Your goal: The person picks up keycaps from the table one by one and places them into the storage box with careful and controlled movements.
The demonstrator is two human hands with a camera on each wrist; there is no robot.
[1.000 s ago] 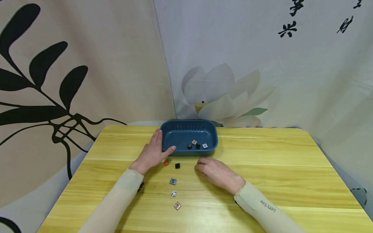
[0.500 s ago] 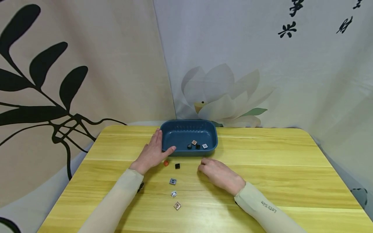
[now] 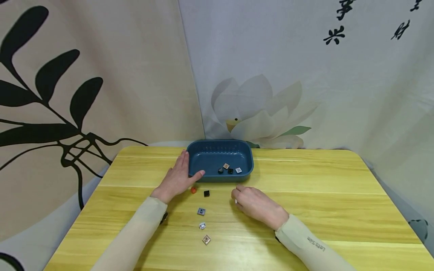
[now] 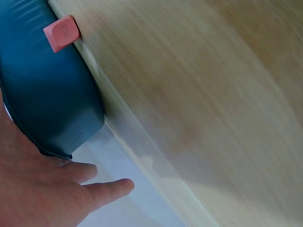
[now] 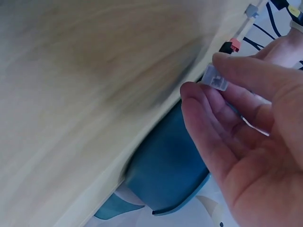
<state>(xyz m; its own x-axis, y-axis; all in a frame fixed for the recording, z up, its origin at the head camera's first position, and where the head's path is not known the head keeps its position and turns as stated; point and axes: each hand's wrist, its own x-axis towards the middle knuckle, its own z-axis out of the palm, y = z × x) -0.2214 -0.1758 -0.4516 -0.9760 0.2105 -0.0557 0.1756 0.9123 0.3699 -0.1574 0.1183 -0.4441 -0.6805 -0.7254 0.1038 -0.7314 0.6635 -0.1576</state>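
Observation:
My left hand (image 3: 174, 178) lies along the left side of the blue tray (image 3: 220, 178), fingers straight, thumb over the front rim. My right hand (image 3: 257, 203) is in front of the tray's right end. In the right wrist view it pinches a small pale grey keycap (image 5: 215, 78) between thumb and fingers. On the table, a red Esc keycap (image 3: 193, 190) sits by the left thumb, with a black keycap (image 3: 206, 193) beside it. Nearer stand a grey keycap (image 3: 201, 211), a white one (image 3: 202, 226) and a pinkish patterned keycap (image 3: 206, 239).
Inside the tray lie several keycaps, among them a white one (image 3: 239, 170), an orange-toned one (image 3: 226, 165) and a black one (image 3: 230, 171). The tray stands at the back edge of the wooden table (image 3: 322, 188), before a printed curtain (image 3: 288, 56).
My right hand has shifted slightly right, away from the row of keycaps, and has turned a little so a pale bit shows at its fingers. My left hand and the tray have stayed put.

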